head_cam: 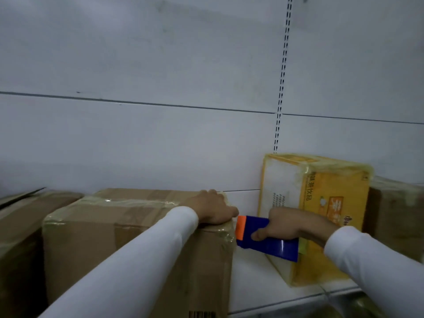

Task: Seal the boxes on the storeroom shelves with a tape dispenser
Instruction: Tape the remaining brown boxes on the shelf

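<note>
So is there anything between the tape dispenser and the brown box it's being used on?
Nothing visible. The dispenser, gripped by the right hand, has its orange end at the brown box's right top edge, beside the left hand resting on top.

blue/orange tape dispenser (268, 239), brown box (137, 244), yellow box (325, 203), white sleeves (137, 260)

A slotted upright (281, 88) runs down the pale back panel (137, 65).
</note>
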Action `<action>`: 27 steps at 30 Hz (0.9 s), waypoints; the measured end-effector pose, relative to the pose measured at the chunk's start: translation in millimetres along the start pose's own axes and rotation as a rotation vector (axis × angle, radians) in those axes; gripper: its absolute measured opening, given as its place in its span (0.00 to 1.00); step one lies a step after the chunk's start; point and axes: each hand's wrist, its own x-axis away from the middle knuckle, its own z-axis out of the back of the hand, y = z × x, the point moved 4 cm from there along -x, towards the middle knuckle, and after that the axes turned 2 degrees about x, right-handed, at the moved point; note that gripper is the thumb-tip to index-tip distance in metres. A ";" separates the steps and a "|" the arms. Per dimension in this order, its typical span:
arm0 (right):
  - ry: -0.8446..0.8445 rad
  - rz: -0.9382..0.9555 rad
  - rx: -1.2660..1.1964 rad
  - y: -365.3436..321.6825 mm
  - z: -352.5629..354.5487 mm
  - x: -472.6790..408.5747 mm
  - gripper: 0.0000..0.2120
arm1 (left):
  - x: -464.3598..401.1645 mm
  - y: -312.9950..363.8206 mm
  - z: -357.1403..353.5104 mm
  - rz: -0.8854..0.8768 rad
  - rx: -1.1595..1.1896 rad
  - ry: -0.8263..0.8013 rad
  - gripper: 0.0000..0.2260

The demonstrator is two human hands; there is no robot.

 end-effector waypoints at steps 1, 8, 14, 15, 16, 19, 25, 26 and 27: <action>0.024 -0.009 -0.005 2.0 5.7 1.7 0.23 | -4.8 1.7 0.0 0.055 -0.032 -0.009 0.29; 0.058 -0.005 -0.127 26.7 17.1 15.2 0.23 | -3.8 4.5 -1.0 0.059 0.036 -0.018 0.23; -0.079 0.105 -0.330 44.4 28.2 39.5 0.31 | 20.5 10.3 2.1 -0.028 0.070 -0.039 0.18; -0.100 0.126 -0.330 45.9 29.1 42.6 0.34 | 24.1 11.1 3.3 -0.038 0.061 -0.046 0.16; -0.113 0.143 -0.327 47.1 29.3 44.7 0.37 | 27.6 12.2 4.6 -0.046 0.052 -0.053 0.16; -0.121 0.188 -0.332 50.7 27.9 46.7 0.36 | 36.8 16.8 6.8 -0.051 0.029 -0.074 0.13; -0.128 0.247 -0.334 60.5 31.1 40.9 0.30 | 55.8 22.8 9.8 -0.114 -0.032 -0.069 0.17; -0.119 0.250 -0.321 62.9 33.8 40.2 0.29 | 59.6 22.9 10.7 -0.128 -0.044 -0.073 0.23; -0.109 0.250 -0.307 65.3 36.2 40.3 0.29 | 63.9 22.8 11.7 -0.137 -0.055 -0.081 0.27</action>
